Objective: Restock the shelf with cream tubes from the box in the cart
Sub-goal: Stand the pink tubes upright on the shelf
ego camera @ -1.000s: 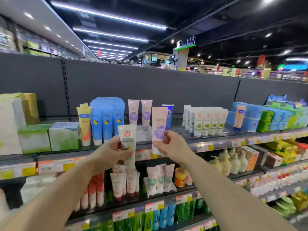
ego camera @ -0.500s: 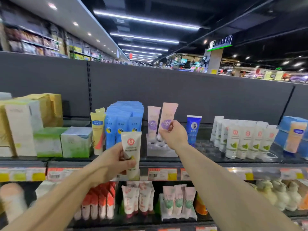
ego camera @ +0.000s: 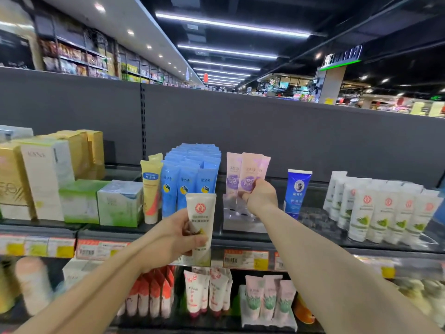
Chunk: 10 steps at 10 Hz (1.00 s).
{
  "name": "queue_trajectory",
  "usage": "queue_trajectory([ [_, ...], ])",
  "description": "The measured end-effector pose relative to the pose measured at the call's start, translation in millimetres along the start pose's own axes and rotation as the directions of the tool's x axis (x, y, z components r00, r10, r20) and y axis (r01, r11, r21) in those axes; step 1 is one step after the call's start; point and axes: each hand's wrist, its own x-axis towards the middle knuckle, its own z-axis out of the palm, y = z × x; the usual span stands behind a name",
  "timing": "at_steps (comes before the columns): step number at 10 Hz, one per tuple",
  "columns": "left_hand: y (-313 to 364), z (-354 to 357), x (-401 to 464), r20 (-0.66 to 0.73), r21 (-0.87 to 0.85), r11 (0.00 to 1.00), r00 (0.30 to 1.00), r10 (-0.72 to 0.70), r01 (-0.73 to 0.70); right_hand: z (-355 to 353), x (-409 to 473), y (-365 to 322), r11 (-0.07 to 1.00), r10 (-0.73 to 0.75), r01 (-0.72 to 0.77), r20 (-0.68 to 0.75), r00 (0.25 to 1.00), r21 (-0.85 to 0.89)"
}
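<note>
**Pink tube set among its row**

Since the earlier frame, the pink tube (ego camera: 249,175) has been carried deeper onto the shelf (ego camera: 325,245), at centre frame beside two like it. It is pinched by the right hand (ego camera: 261,197) over a clear holder (ego camera: 237,219). A white tube (ego camera: 201,227), gripped by the left hand (ego camera: 177,233) at lower centre, is not yet placed. Neither box nor cart is shown. A lit shop aisle is seen beyond.
</note>
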Motion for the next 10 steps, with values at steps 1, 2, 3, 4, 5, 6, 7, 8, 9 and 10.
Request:
queue_trajectory([
  [1,-0.2,0.8,1.9,0.012,0.010,1.000,1.000,-0.011,0.011,-0.4,1.4,-2.6,0.999,-0.031,0.031,0.007,0.999,-0.021],
  [2,2.5,-0.1,0.4,0.031,0.021,1.000,0.999,-0.014,0.013,2.0,1.4,-3.3,0.997,-0.065,0.065,-0.004,0.998,-0.034],
  [3,3.5,-0.9,-0.4,0.037,-0.006,1.000,0.999,-0.013,0.013,5.4,2.5,-0.3,0.997,-0.070,0.069,-0.038,0.997,-0.019],
  [4,3.0,-1.3,2.4,0.033,0.003,1.000,0.999,-0.028,0.028,6.7,4.3,2.5,0.995,-0.093,0.091,-0.060,0.994,-0.036],
  [5,2.7,-0.6,4.8,0.023,0.001,0.999,0.999,-0.035,0.035,7.9,5.9,5.9,0.996,-0.086,0.085,-0.066,0.994,-0.019],
  [6,3.1,0.9,5.8,0.024,-0.003,0.999,0.999,-0.035,0.035,7.8,3.1,3.6,0.996,-0.084,0.082,-0.072,0.994,-0.029],
  [7,2.6,1.5,4.8,0.020,0.005,0.999,0.999,-0.035,0.035,7.7,2.7,3.8,0.995,-0.088,0.086,-0.060,0.994,-0.044],
  [8,2.4,1.1,2.2,0.020,0.013,0.999,0.999,-0.030,0.029,7.3,1.2,4.5,0.993,-0.050,0.044,-0.060,0.997,-0.109],
  [9,3.0,0.8,0.1,0.029,0.024,0.999,0.999,-0.026,0.025,5.7,3.5,1.7,0.989,-0.022,0.016,-0.043,0.999,-0.145],
  [10,1.9,1.1,1.2,0.019,0.004,0.999,0.999,-0.034,0.034,6.6,3.4,0.2,0.980,-0.004,-0.004,-0.041,0.999,-0.200],
])
